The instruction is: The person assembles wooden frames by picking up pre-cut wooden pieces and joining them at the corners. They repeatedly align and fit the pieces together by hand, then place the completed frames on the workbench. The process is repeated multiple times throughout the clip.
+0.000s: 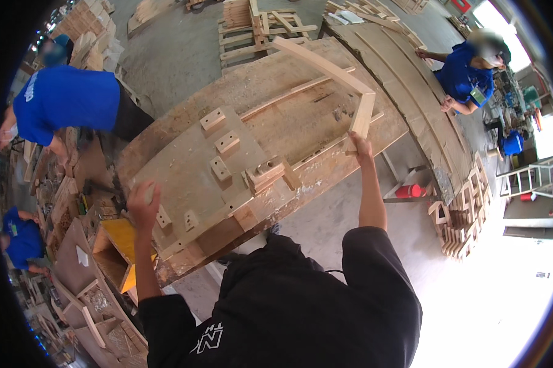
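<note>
A long curved wooden piece (325, 64) with a short leg at its end is lifted above the plywood workbench (276, 92). My right hand (360, 146) grips the lower end of that short leg. My left hand (143, 205) is closed on the bench's left edge, next to small wooden blocks (220, 141) fixed to a raised board. A wooden clamp block with a metal pin (265, 173) sits near the bench's middle. Thin curved strips (295, 92) lie across the bench top.
A person in blue bends over at the far left (65, 101); another in blue works at a long bench on the right (469, 73). Pallets (252, 30) stand behind. Stacked wooden frames (463, 214) and a red can (411, 191) are on the floor; a yellow box (126, 242) sits lower left.
</note>
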Demonstrator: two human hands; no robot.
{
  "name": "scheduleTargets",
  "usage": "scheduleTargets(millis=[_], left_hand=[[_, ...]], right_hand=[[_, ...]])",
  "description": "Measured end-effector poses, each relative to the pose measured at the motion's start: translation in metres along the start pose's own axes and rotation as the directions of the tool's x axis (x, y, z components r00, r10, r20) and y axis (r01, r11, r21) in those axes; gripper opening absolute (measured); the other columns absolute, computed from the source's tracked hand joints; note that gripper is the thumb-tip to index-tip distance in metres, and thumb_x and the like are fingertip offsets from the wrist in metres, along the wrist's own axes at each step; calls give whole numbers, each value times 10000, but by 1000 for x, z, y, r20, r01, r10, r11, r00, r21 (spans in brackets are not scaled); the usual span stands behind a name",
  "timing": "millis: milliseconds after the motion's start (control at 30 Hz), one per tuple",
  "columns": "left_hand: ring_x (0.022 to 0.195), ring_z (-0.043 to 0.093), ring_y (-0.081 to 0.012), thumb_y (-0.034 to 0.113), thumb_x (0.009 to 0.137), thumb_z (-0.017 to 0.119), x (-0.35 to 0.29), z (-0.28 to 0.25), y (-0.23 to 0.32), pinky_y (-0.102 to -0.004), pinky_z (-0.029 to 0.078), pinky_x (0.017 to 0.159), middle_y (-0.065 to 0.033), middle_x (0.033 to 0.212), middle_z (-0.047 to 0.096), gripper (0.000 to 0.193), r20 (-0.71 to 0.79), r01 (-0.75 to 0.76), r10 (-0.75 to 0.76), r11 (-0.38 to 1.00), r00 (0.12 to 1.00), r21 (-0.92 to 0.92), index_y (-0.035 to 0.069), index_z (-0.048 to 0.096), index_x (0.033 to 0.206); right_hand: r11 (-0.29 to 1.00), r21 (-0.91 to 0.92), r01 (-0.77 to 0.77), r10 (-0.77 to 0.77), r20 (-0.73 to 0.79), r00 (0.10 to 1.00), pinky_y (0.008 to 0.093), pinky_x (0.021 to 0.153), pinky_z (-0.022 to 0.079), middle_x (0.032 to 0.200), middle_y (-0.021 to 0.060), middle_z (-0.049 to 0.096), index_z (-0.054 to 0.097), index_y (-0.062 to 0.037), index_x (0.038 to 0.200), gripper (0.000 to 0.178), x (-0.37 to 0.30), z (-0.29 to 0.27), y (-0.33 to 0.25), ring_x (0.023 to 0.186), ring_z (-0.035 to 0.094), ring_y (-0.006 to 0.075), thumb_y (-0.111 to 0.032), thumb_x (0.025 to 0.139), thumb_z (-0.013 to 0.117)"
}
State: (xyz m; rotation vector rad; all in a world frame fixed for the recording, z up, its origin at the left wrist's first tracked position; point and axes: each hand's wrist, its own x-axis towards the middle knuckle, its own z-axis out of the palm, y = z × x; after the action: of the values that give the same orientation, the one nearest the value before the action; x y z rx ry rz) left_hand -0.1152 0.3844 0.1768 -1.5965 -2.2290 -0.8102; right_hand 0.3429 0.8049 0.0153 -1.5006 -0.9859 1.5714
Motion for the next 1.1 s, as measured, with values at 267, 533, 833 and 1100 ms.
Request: scheduleTargets(millis=[267, 533, 833, 1100], left_hand=[[764, 659, -229, 111, 882, 670, -129, -49, -25, -325, 509, 692, -117, 845, 672, 133, 72, 528, -530, 848, 845, 50, 1, 651, 955], [890, 673, -275, 192, 855, 682, -280, -70, 17, -372, 525, 815, -126, 979, 701, 234, 98, 918, -918, 371, 385, -139, 44, 691, 1035], [658, 664, -289, 126, 863, 677, -407, -163, 5, -359, 521, 549, -132, 818, 669, 73, -598, 933, -746, 361, 291, 4, 60, 647, 869], [670, 643, -307, -1, 780, 660, -468, -216, -98, -373, 524, 588, -139, 791, 648, 178, -787, 866, -607, 450, 115, -220, 27, 669, 956]], right_hand=[[825, -561, -70, -76, -233, 970, 420, 838, 542, 1093, 148, 677, 634, 33, 1145, 577, 54, -32, -33, 1022, 655, 258, -370, 763, 790], [165, -867, 469, -634, 271, 724, 421, 801, 510, 1070, 121, 629, 587, -29, 1100, 463, 8, -7, -25, 957, 617, 275, -444, 894, 612], [647, -560, 518, 562, 809, 173, 243, 593, 467, 670, 19, 631, 536, -28, 658, 301, -279, 95, 129, 649, 586, 60, -125, 876, 720], [609, 243, 755, 119, 913, -391, 267, 629, 492, 711, 40, 659, 654, -8, 802, 102, -652, 455, 143, 658, 609, 116, -98, 831, 689]])
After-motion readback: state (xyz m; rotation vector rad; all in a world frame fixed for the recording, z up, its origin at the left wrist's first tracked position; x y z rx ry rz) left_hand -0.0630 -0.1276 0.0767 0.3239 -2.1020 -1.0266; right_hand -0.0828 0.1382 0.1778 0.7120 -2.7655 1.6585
